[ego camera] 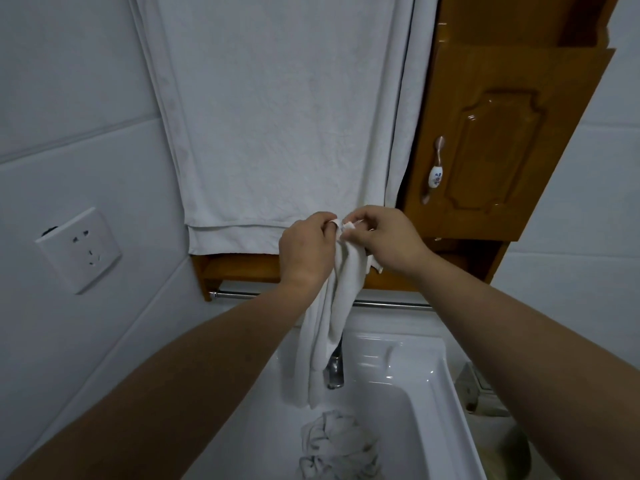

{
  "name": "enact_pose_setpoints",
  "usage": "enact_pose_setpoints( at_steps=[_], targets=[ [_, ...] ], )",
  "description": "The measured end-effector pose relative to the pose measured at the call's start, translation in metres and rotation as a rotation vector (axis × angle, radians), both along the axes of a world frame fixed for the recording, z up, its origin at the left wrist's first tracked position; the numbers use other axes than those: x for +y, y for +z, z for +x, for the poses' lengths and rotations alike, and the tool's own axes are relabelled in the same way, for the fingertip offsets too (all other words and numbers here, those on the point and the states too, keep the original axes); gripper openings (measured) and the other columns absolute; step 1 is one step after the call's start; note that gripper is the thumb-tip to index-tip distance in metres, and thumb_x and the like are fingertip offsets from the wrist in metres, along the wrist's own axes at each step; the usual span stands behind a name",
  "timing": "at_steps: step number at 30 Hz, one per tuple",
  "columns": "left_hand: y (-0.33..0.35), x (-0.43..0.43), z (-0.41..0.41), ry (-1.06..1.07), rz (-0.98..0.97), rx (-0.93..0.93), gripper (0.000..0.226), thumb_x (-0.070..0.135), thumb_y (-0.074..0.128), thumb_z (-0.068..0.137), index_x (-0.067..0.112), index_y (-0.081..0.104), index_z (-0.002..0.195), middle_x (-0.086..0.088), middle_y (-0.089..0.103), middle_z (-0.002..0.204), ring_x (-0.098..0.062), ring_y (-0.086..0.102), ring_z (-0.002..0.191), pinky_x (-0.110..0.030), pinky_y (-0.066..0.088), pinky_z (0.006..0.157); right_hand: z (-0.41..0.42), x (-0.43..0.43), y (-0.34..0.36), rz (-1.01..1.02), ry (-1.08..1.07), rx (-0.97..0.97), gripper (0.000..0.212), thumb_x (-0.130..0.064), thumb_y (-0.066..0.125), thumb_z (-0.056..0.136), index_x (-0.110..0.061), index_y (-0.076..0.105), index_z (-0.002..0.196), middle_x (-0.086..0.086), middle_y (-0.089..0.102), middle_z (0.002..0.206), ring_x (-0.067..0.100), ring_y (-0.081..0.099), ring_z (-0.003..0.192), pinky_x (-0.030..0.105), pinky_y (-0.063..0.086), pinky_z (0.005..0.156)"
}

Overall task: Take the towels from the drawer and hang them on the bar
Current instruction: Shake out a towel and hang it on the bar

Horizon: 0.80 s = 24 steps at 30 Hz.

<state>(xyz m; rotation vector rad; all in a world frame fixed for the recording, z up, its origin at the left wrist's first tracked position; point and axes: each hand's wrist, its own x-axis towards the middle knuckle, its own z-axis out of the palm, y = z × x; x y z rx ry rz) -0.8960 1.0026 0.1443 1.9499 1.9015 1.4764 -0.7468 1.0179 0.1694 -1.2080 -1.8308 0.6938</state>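
A small white towel [325,327] hangs down bunched in front of the metal towel bar [391,304], over the sink. My left hand [306,249] and my right hand [386,237] both pinch its top edge, close together, just above the bar. A large white towel [284,126] hangs flat on the wall above them. Another crumpled white towel [337,445] lies in the sink basin [426,396]. No drawer is in view.
A wooden cabinet with a closed door [502,143] and a ceramic handle [434,171] stands right of the large towel. A chrome faucet [335,370] rises behind the held towel. A wall socket [79,249] sits on the tiles at left.
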Motion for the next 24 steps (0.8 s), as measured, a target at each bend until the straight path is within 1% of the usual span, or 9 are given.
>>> enact_pose_setpoints(
  at_steps=[2, 4, 8, 11, 13, 15, 17, 21, 24],
  targets=[
    [0.000, -0.003, 0.003, -0.023, -0.001, 0.028, 0.026, 0.025, 0.050, 0.100, 0.022, 0.069, 0.117, 0.000, 0.072, 0.098, -0.014, 0.062, 0.088, -0.023, 0.043, 0.073, -0.001, 0.000, -0.003, -0.020, 0.022, 0.004, 0.027, -0.020, 0.076, 0.087, -0.019, 0.071, 0.114, -0.003, 0.064, 0.069, 0.007, 0.059, 0.060, 0.032, 0.053, 0.062],
    [0.001, -0.006, 0.004, -0.038, -0.003, -0.014, 0.023, 0.024, 0.054, 0.098, 0.021, 0.067, 0.117, 0.001, 0.072, 0.094, -0.015, 0.063, 0.087, -0.025, 0.045, 0.073, -0.003, -0.001, -0.006, -0.010, 0.015, -0.025, 0.032, -0.020, 0.076, 0.087, -0.017, 0.071, 0.119, -0.007, 0.064, 0.069, 0.001, 0.056, 0.060, 0.024, 0.046, 0.062],
    [0.003, -0.011, 0.004, -0.080, -0.025, -0.113, 0.027, 0.030, 0.065, 0.094, 0.022, 0.060, 0.119, 0.016, 0.063, 0.082, -0.007, 0.060, 0.079, -0.023, 0.047, 0.074, 0.000, -0.001, -0.006, 0.080, -0.106, -0.161, 0.025, -0.027, 0.068, 0.093, -0.016, 0.075, 0.114, -0.004, 0.074, 0.098, 0.006, 0.064, 0.087, 0.024, 0.049, 0.078],
    [0.000, -0.010, 0.009, -0.100, -0.045, -0.096, 0.024, 0.029, 0.063, 0.096, 0.021, 0.060, 0.119, 0.017, 0.060, 0.084, -0.005, 0.058, 0.080, -0.020, 0.044, 0.072, -0.001, -0.003, -0.003, 0.141, -0.145, -0.241, 0.023, -0.027, 0.063, 0.097, -0.016, 0.074, 0.114, -0.002, 0.074, 0.103, 0.005, 0.060, 0.085, 0.017, 0.042, 0.073],
    [-0.007, -0.006, 0.011, -0.089, -0.115, -0.127, 0.018, 0.026, 0.061, 0.096, 0.021, 0.063, 0.113, 0.016, 0.059, 0.086, -0.006, 0.058, 0.081, -0.017, 0.041, 0.068, -0.001, -0.006, 0.001, 0.176, -0.178, -0.221, 0.024, -0.025, 0.062, 0.098, -0.014, 0.074, 0.114, -0.001, 0.073, 0.105, 0.005, 0.057, 0.087, 0.019, 0.041, 0.076],
    [-0.018, -0.002, 0.008, -0.022, -0.205, -0.169, 0.009, 0.024, 0.059, 0.095, 0.022, 0.066, 0.101, 0.013, 0.060, 0.085, -0.009, 0.059, 0.082, -0.018, 0.039, 0.065, 0.002, -0.008, 0.009, 0.182, -0.194, -0.165, 0.025, -0.025, 0.061, 0.098, -0.013, 0.073, 0.116, -0.004, 0.070, 0.105, 0.005, 0.056, 0.092, 0.021, 0.041, 0.082],
    [-0.027, 0.002, -0.001, 0.063, -0.264, -0.216, 0.008, 0.025, 0.058, 0.095, 0.024, 0.064, 0.089, 0.010, 0.061, 0.083, -0.011, 0.058, 0.081, -0.021, 0.036, 0.061, 0.008, -0.009, 0.014, 0.189, -0.184, -0.143, 0.025, -0.026, 0.061, 0.098, -0.013, 0.073, 0.116, -0.006, 0.069, 0.105, 0.006, 0.057, 0.095, 0.023, 0.044, 0.085],
    [-0.035, 0.007, -0.015, 0.122, -0.288, -0.282, 0.009, 0.022, 0.056, 0.092, 0.022, 0.064, 0.088, 0.009, 0.060, 0.077, -0.012, 0.057, 0.074, -0.019, 0.034, 0.052, 0.018, -0.007, 0.017, 0.182, -0.204, -0.125, 0.026, -0.028, 0.062, 0.098, -0.015, 0.073, 0.117, -0.004, 0.071, 0.111, 0.008, 0.060, 0.100, 0.024, 0.046, 0.088],
    [-0.034, 0.008, -0.016, 0.141, -0.281, -0.270, 0.007, 0.022, 0.057, 0.090, 0.021, 0.062, 0.086, 0.011, 0.057, 0.073, -0.005, 0.050, 0.064, -0.020, 0.033, 0.050, 0.022, -0.007, 0.016, 0.179, -0.218, -0.096, 0.026, -0.028, 0.061, 0.098, -0.016, 0.073, 0.118, -0.003, 0.071, 0.113, 0.008, 0.059, 0.103, 0.025, 0.047, 0.090]
  ],
)
